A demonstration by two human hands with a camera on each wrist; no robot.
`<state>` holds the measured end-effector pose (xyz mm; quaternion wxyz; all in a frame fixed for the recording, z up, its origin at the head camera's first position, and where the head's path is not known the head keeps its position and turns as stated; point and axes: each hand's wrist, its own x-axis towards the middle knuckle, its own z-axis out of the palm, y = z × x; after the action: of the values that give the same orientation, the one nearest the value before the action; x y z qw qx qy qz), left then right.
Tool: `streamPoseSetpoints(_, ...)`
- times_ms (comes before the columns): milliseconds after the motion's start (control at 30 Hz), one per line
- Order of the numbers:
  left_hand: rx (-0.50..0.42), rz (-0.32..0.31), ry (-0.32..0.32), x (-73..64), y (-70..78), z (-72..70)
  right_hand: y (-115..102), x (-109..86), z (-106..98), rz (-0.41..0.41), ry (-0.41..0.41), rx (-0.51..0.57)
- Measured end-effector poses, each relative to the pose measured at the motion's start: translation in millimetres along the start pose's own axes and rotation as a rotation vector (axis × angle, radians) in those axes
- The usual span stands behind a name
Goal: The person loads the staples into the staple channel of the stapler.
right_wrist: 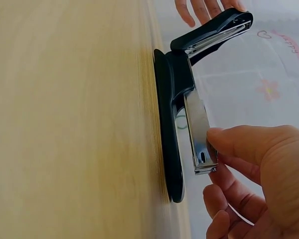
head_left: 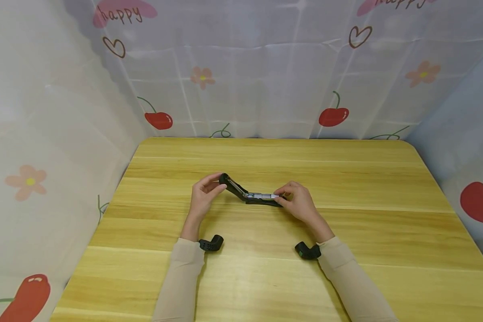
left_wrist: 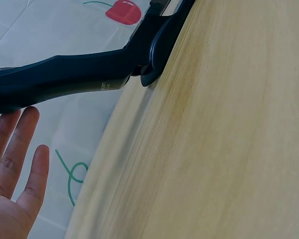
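Observation:
A black stapler (head_left: 235,189) is folded wide open over the table, its upper arm swung up to the left. My left hand (head_left: 203,193) holds the raised end of that arm between thumb and fingers. Part of this hand (left_wrist: 12,184) shows under the arm in the left wrist view. My right hand (head_left: 300,203) pinches the front end of the silver staple magazine (right_wrist: 199,127) between thumb and fingers. Below the magazine, the long black base (right_wrist: 168,129) lies along the tabletop, with a gap between the two.
The wooden table (head_left: 346,174) has rounded back corners. A printed curtain (head_left: 249,89) with cherries and flowers hangs behind it and along both sides. Black wrist cameras sit on the left wrist (head_left: 211,243) and right wrist (head_left: 307,251).

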<state>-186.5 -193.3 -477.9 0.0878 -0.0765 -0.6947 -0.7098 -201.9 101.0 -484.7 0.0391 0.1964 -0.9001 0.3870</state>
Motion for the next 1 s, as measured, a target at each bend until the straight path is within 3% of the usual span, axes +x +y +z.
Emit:
streamPoseSetpoints(367,-0.004,0.014,-0.004,-0.3,-1.0,-0.7,1,-0.3,1,-0.006,0.0,-0.009)
streamPoseSetpoints(1000,-0.004,0.006,0.006,-0.1,-1.4,0.4,13,-8.6,-11,0.09,-0.095,0.025)
